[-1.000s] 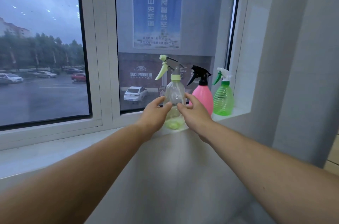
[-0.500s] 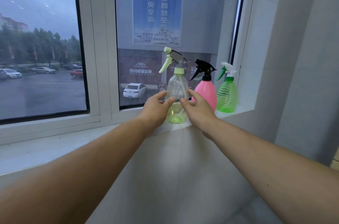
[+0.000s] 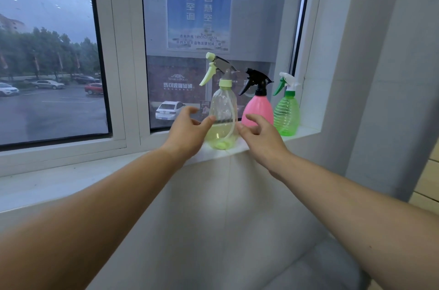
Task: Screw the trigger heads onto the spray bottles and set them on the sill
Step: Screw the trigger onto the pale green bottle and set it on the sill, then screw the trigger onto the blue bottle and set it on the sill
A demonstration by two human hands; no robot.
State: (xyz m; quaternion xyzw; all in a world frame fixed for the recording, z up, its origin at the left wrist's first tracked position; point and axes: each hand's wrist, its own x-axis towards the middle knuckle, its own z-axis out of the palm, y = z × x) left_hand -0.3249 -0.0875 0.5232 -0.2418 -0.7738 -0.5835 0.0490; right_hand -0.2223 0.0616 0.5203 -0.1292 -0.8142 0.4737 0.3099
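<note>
Hands just let go of the clear bottle (image 3: 223,109)
Now the left hand (image 3: 187,132) and right hand (image 3: 261,137) hover beside it, fingers spread; it's on the sill (image 3: 306,131) left of the pink bottle (image 3: 259,109), yellowish liquid inside.

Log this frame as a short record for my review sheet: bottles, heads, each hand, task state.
bottles: clear bottle, pink bottle, green bottle, left to right, upright on the sill
heads: trigger heads on all three
left hand: open, left of the clear bottle, no grip; thumb contact unclear
right hand: open, right of the clear bottle, no grip
task state: the three visible bottles look assembled and placed
</note>
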